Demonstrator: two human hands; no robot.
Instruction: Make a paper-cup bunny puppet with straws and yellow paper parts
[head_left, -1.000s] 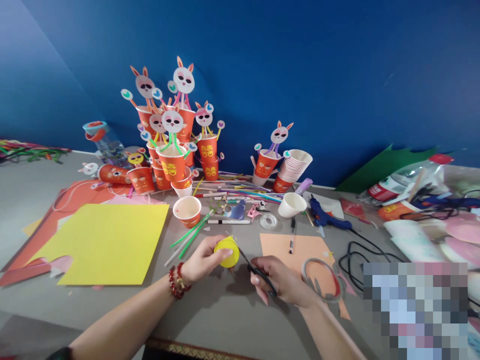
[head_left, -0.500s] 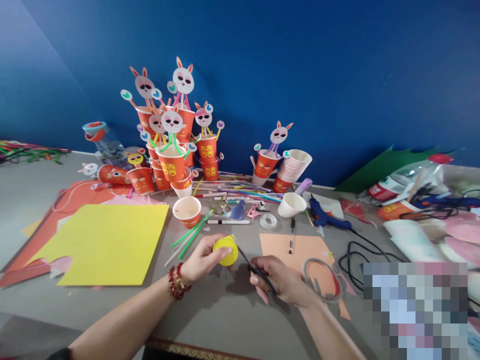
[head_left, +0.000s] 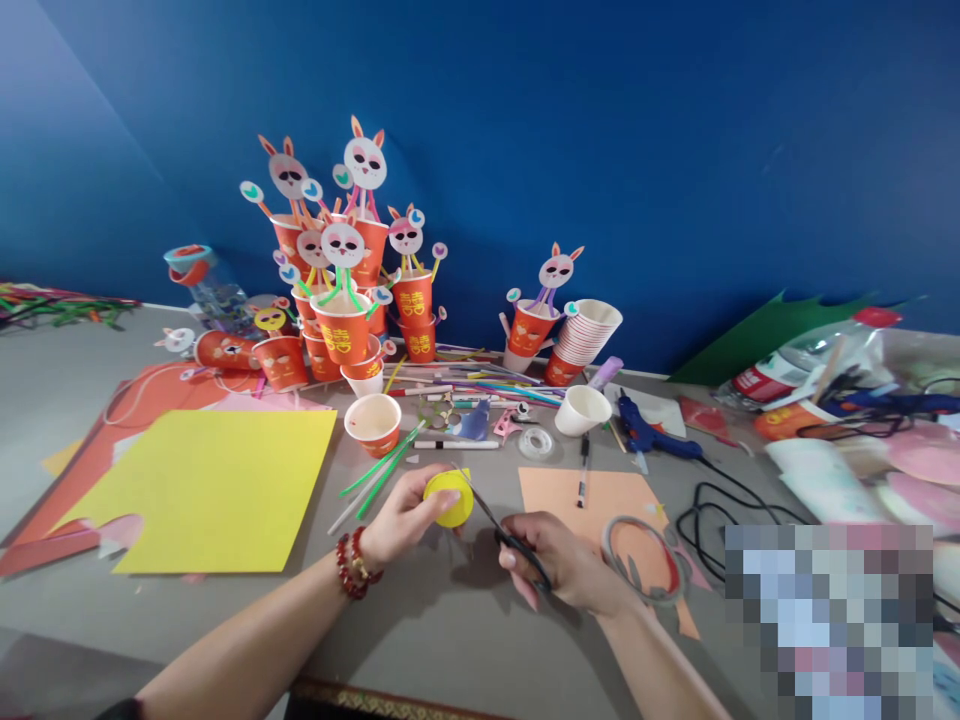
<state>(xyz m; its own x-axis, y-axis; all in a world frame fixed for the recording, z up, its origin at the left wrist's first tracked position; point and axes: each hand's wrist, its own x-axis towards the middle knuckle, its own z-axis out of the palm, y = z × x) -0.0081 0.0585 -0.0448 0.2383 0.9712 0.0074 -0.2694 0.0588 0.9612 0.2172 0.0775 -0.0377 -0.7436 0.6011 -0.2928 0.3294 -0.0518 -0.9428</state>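
Between thumb and fingers, my left hand [head_left: 409, 512] pinches a round piece of yellow paper [head_left: 452, 505] with a small corner sticking out at its upper right. Black-handled scissors [head_left: 519, 552] are gripped in my right hand [head_left: 559, 560], their blades reaching up and left to the paper's right edge. Left of my hands lies a large yellow sheet [head_left: 217, 490] with a notch cut in its lower left corner. An orange sheet [head_left: 544, 490] lies just beyond my right hand, with a roll of tape [head_left: 609, 560] at its right.
Red paper cups with rabbit-face figures [head_left: 345, 330] stand stacked at the back. A white cup [head_left: 583, 412], a blue glue gun [head_left: 652, 435] with its black cable, pens and green pipe cleaners [head_left: 394, 470] lie around. A plastic bottle [head_left: 817, 350] is at the right, before the blue wall.
The yellow piece in my left hand has turned and shifted very slightly left at the scissor blades. Otherwise the hands and table things look the same.
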